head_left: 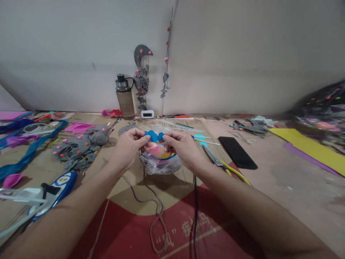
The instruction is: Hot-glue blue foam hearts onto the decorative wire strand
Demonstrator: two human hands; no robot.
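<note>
Both hands pinch a small blue scalloped cutout [155,136], perhaps felt, stretched between them at chest centre. My left hand [128,145] grips its left end between thumb and fingers. On its right end, my right hand [183,146] has thumb and forefinger closed. Just under the cutout a pink piece [154,149] shows near the fingertips; whether it is held I cannot tell. Below the hands sits a clear plastic bag [161,167] with yellow and other coloured contents, partly covered by the fingers. A grey cord [151,190] trails from there toward me over the cardboard.
Yellow-handled scissors [222,165] and a black phone [237,152] lie to the right. A blue-and-white device [60,187] and grey felt pieces with coloured balls [78,145] are leftward. Behind stand a water bottle [125,99] and a small digital clock [147,114], by the wall.
</note>
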